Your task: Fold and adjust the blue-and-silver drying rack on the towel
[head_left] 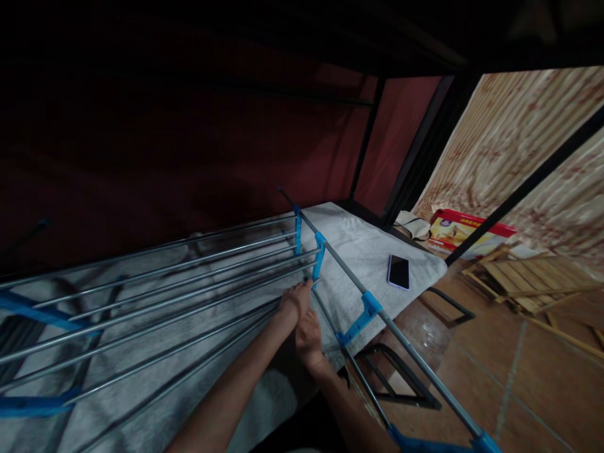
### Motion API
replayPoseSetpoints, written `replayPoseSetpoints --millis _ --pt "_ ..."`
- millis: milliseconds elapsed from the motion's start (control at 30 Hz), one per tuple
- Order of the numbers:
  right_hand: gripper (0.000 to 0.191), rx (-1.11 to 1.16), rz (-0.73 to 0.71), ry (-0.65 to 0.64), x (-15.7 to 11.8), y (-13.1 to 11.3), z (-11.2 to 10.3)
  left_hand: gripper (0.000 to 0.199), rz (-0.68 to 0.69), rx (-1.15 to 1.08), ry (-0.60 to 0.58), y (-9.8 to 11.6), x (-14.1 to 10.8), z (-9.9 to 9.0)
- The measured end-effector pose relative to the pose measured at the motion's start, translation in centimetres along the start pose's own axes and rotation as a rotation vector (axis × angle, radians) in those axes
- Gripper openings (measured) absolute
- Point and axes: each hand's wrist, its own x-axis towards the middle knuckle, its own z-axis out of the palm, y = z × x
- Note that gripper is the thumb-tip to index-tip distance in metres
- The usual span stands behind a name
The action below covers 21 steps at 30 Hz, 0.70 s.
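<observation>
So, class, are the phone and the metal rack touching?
Apart: the head view shows grey cloth between the phone and the nearest rack rail.

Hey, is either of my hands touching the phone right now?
No, the left hand and right hand are together near a blue bracket, apart from the phone lying on the pale cloth.

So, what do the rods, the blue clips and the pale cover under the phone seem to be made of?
The rods: probably metal, smooth and grey, with bright lines of light along some of them.
The blue clips: likely moulded plastic, with one even colour and slight shine.
The pale cover: apparently soft fabric, matt and perhaps fleecy, judging by its mottled surface.
</observation>
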Motion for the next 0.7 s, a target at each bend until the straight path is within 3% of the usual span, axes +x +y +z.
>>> replayPoseSetpoints --millis 133,267,433,700 --pt "0.023 -0.025 0.039 0.175 0.9 -0.2 -1.2 0.052 -0.066 0.035 0.026 -2.2 -1.8 -1.1" --pt "0.032 -0.101 0.173 0.360 3.8 -0.3 -2.4 0.056 -0.061 0.027 0.039 -2.7 -2.3 -1.5" --pt "0.051 -0.075 0.257 0.263 6.8 0.8 -2.5 0.055 -0.021 0.001 0.047 -1.9 -1.2 -1.1" --pt "0.048 -0.018 0.248 0.180 7.9 2.3 -1.2 0.054 -0.011 0.003 0.054 -1.7 -0.5 -1.2"
